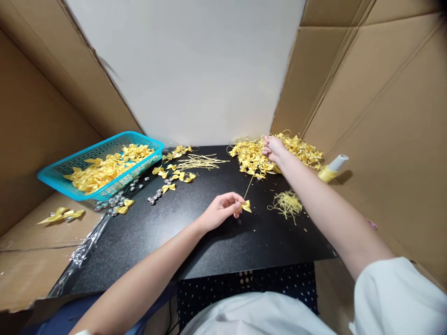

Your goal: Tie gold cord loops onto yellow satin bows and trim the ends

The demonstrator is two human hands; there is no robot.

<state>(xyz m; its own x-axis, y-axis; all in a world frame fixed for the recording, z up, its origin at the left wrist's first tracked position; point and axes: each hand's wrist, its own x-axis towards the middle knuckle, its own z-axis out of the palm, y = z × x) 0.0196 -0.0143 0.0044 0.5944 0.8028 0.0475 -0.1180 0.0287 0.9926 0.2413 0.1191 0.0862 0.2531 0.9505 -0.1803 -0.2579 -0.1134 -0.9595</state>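
Over the middle of the black table, my left hand [225, 209] pinches a yellow ribbon bow [246, 206] between thumb and fingers. A thin yellow cord [248, 187] runs up from the bow toward my right hand [274, 148], which is closed at the cord's line, its fingertips pinched. The cord's far end blurs into the large pile of yellow bows [251, 160] behind it. My right arm reaches across, so part of that pile is hidden.
A turquoise basket [52, 179] of yellow bows stands at the left. Near it lie silver bells [113, 202], loose bows [168, 187] and straight cord lengths [200, 161]. At the right are a tangle of cord [288, 204] and a white tube [338, 163]. Cardboard walls [394, 93] flank the table.
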